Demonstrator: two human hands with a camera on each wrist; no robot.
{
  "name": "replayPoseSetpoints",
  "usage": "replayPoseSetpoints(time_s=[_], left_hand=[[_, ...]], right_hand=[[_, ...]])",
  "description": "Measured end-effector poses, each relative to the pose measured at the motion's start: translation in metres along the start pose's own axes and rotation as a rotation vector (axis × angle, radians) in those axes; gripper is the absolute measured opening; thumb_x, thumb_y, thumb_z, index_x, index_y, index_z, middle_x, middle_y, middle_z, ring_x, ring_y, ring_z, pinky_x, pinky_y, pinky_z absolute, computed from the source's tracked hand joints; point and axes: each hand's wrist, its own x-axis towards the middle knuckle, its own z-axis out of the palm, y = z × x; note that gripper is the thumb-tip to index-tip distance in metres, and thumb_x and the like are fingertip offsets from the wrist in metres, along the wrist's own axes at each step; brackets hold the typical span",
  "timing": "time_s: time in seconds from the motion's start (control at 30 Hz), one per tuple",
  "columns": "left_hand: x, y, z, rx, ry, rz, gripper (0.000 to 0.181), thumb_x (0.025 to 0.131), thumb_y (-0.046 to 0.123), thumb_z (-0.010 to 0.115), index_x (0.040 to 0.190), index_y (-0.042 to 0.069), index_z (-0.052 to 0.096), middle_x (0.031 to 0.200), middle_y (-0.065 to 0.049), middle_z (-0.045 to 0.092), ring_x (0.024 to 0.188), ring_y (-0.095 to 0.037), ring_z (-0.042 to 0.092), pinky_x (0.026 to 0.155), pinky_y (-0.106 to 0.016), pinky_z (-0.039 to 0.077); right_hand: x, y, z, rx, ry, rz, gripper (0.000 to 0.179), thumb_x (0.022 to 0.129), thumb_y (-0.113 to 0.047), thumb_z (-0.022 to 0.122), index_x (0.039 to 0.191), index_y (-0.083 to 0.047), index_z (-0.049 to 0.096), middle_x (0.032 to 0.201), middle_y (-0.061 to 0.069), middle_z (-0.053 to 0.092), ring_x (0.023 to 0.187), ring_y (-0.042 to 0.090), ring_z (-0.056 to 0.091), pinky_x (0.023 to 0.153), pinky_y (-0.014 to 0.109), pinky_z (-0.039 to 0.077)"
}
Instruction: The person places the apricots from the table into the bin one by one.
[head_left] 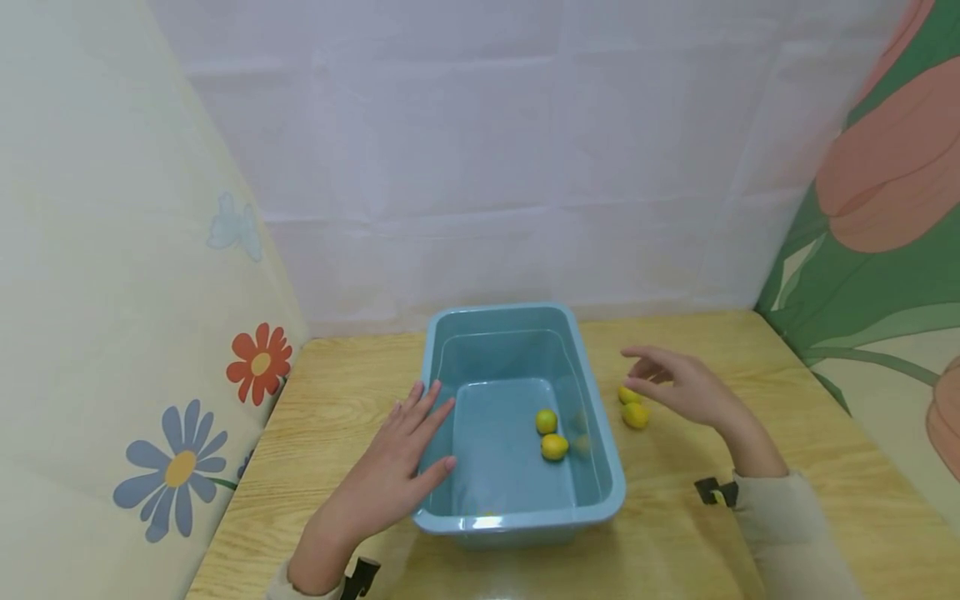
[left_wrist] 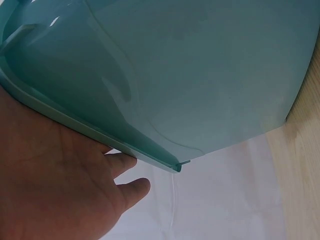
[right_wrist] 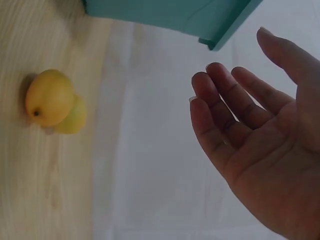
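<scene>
Though near the right grip (head_left: 678, 387), two lemons (head_left: 636, 416) below it, apart

Left grip (left_wrist: 60, 175) apparently against tub (left_wrist: 210, 75)

I have two hands, my left hand (head_left: 395, 471) and my right hand (head_left: 681, 389). There is one wooden table (head_left: 360, 379) and one blue tub (head_left: 502, 458). I count two yellow fruits (head_left: 554, 447) in the tub and two more fruits (head_left: 636, 416) on the table, so four. A tiny yellow bit (head_left: 490, 513) shows by the tub's near edge; I can't tell if it counts. The left wall (head_left: 97, 275) has one butterfly (head_left: 235, 227) and one red flower (head_left: 260, 364).
</scene>
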Motion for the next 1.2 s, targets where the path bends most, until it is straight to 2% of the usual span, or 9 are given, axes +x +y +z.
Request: replayPoseSetpoints(time_s=[0.33,0.63,1.2], left_hand=[[0.0,0.001,-0.001,0.0,0.003,-0.001,0.071,0.102,0.051,0.053,0.161,0.018,0.031,0.17,0.0,0.01,0.157,-0.026,0.002,0.123,-0.06,0.011],[-0.001,0.002,-0.001,0.001,0.002,-0.001,0.071,0.102,0.051,0.053,0.161,0.018,0.031,0.17,0.001,0.011,0.157,-0.026,0.003,0.124,-0.059,0.011],[-0.001,0.001,0.0,0.002,0.004,-0.005,0.072,0.102,0.053,0.052,0.161,0.018,0.031,0.17,0.002,0.01,0.157,-0.026,0.003,0.123,-0.059,0.012]], right_hand=[[0.003,0.033,0.008,0.011,-0.001,0.068,0.055,0.101,-0.036,0.063,0.146,-0.008,0.051,0.112,0.009,0.07,0.106,0.03,0.066,0.095,0.055,0.054],[0.006,0.062,0.013,-0.006,0.024,0.101,0.051,0.1,-0.031,0.066,0.142,-0.003,0.054,0.106,0.011,0.072,0.102,0.033,0.068,0.092,0.056,0.054],[0.015,0.086,0.023,-0.048,-0.107,0.235,0.06,0.099,-0.042,0.064,0.145,-0.005,0.051,0.114,0.019,0.069,0.106,0.036,0.065,0.093,0.059,0.052]])
